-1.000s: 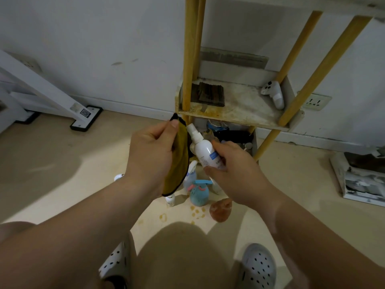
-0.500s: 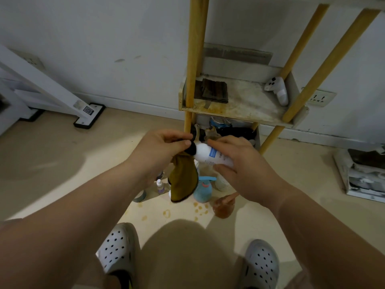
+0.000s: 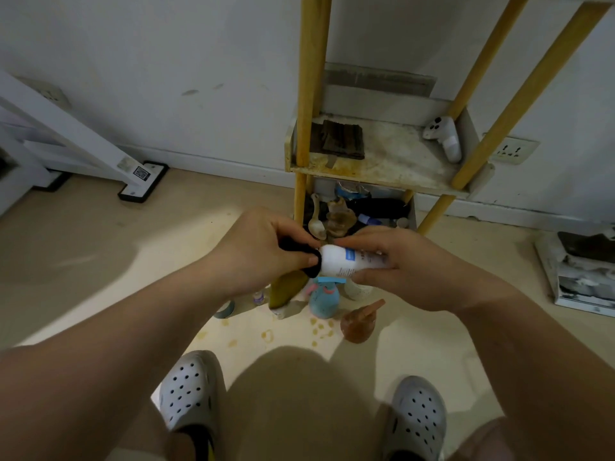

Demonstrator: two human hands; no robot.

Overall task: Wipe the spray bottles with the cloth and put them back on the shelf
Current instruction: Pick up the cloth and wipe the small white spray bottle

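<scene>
Your right hand grips the white spray bottle sideways, near the shelf, steadying it so your left hand, pinching the cloth over its nozzle end, can rub there.

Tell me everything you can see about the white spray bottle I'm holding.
The white spray bottle is a slim cylinder, plastic by the look, with a small blue label patch and unreadable fine print. It lies roughly level in mid-air, top end towards the left hand. The right hand grips its body; the left hand pinches the cloth over its top, hiding the nozzle.
</scene>
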